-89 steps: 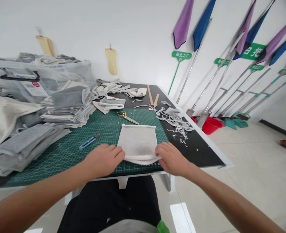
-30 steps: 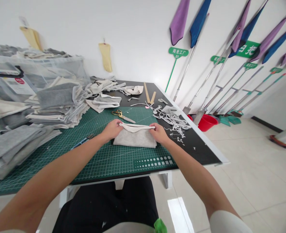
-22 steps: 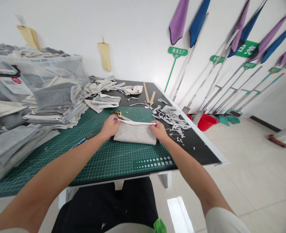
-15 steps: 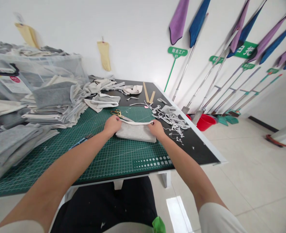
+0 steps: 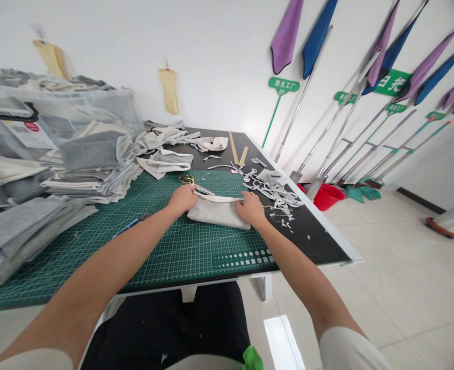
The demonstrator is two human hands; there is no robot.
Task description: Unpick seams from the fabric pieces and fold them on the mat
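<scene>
Left hand: my left hand (image 5: 181,199) rests on the left end of the folded grey cloth (image 5: 217,211), fingers curled over its far corner and pressing it down, so that end cannot slide on the mat.

Right hand: my right hand (image 5: 251,208) covers the right end the same way, fingers bent over the far edge. Whether they pinch the cloth or only press on it, I cannot tell (the fingertips are hidden behind my knuckles).

Cloth: it lies flat on the green cutting mat (image 5: 165,246), near the middle of the table and well ahead of the near edge, folded into a narrow band stretched between my two hands. The white-trimmed edge faces away from me; holding both ends keeps the layers squared on each other.

Scissors: the gold-handled scissors (image 5: 191,182) lie just beyond the cloth, close to my left fingers, blades pointing right.

Snips: a small blue thread clipper (image 5: 129,226) lies on the mat left of my forearm, apart from the cloth.

Stacks: folded grey and cream cloths (image 5: 92,164) are piled along the left side, within reach.

Scraps: white trimmings (image 5: 275,192) are heaped to the right, on the black table (image 5: 319,241) off the mat (out of the working area).
</scene>
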